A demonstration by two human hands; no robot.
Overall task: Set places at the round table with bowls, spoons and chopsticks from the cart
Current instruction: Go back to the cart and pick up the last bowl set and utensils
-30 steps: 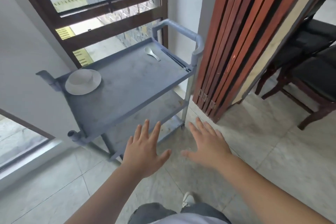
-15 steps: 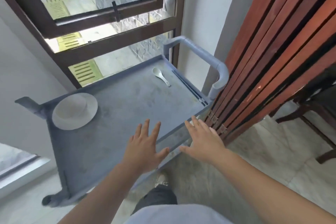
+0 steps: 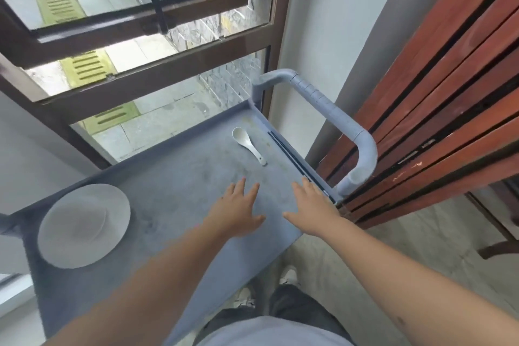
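Observation:
A grey cart (image 3: pixel 174 177) stands below me by the window. On its top tray, a white bowl (image 3: pixel 83 229) sits at the left end. A white spoon (image 3: pixel 248 144) lies at the far right, and dark chopsticks (image 3: pixel 292 156) lie along the right rim beside it. My left hand (image 3: pixel 236 212) hovers over the tray with fingers spread, holding nothing. My right hand (image 3: pixel 313 209) is held flat beside it, its fingertips close to the near end of the chopsticks. The round table is out of view.
The cart's grey handle (image 3: pixel 339 123) arches up at the right end. Folded red-brown wooden panels (image 3: pixel 438 98) lean against the wall right of it. A brown-framed window (image 3: pixel 134 45) is behind the cart. A dark chair leg (image 3: pixel 502 247) shows at the right edge.
I have stepped up to the cart. Both open hands have moved forward from above the floor to above the top tray, nearer the spoon and chopsticks.

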